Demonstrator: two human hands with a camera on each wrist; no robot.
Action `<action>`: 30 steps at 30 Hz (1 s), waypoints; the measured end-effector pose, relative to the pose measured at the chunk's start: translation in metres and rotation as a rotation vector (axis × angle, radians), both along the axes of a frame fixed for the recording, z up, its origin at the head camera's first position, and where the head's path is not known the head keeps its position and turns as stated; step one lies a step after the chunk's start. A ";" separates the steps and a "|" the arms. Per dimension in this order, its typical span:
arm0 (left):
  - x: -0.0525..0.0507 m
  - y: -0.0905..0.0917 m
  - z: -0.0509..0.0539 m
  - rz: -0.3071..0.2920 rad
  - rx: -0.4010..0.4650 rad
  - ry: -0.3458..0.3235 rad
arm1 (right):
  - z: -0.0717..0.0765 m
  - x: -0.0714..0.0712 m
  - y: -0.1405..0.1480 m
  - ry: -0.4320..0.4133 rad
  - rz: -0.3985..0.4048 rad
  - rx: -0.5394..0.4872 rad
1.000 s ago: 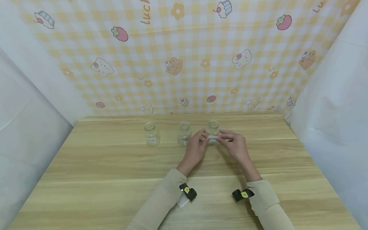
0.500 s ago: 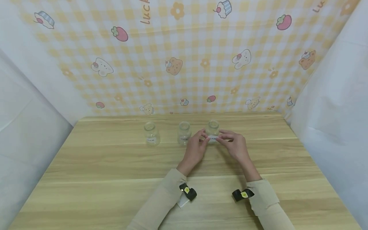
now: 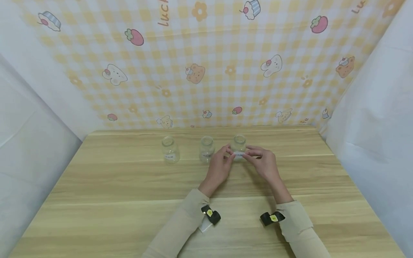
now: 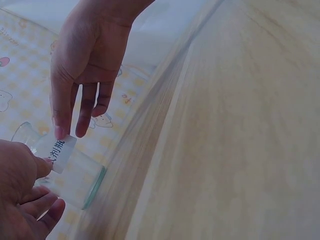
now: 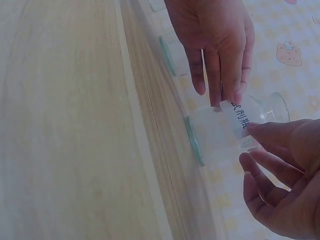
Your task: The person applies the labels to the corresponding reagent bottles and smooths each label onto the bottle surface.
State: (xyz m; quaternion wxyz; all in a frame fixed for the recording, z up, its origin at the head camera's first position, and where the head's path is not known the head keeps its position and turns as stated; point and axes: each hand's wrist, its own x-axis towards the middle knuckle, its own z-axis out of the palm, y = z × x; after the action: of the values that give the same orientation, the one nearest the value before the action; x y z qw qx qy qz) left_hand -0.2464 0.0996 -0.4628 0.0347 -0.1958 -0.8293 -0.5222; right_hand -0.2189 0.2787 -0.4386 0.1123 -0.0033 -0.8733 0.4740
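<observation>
A clear glass bottle (image 3: 239, 143) stands at the right of a row of three. A white paper label (image 4: 62, 153) with black printed characters lies across its front. My left hand (image 3: 221, 164) holds the label's left end with thumb and finger. At the other end, the thumb and fingers of my right hand (image 3: 262, 164) grip the label beside the glass. From the right wrist view, the label (image 5: 235, 119) spans the bottle between both thumbs. Whether its middle is stuck to the glass, I cannot tell.
Two more labelled glass bottles stand to the left: a middle bottle (image 3: 207, 146) close to my left hand and a far-left bottle (image 3: 169, 147). A small white piece (image 3: 205, 225) lies partly under my left wrist. Behind the wooden table (image 3: 113, 200) hangs a checked cloth (image 3: 226, 89).
</observation>
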 end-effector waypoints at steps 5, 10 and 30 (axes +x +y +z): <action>-0.001 0.000 -0.001 0.003 -0.007 0.001 | 0.000 0.000 -0.001 -0.006 -0.007 -0.007; -0.001 0.001 -0.003 0.004 -0.007 0.001 | 0.001 0.001 -0.002 -0.010 -0.014 -0.016; -0.001 0.001 -0.003 0.016 -0.001 0.048 | 0.001 0.001 -0.003 0.010 -0.023 -0.003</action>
State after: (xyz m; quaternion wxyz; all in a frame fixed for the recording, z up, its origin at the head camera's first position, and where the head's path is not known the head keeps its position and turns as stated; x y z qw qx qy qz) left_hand -0.2470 0.1003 -0.4654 0.0587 -0.2018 -0.8300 -0.5167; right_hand -0.2184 0.2761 -0.4380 0.1223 -0.0109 -0.8719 0.4740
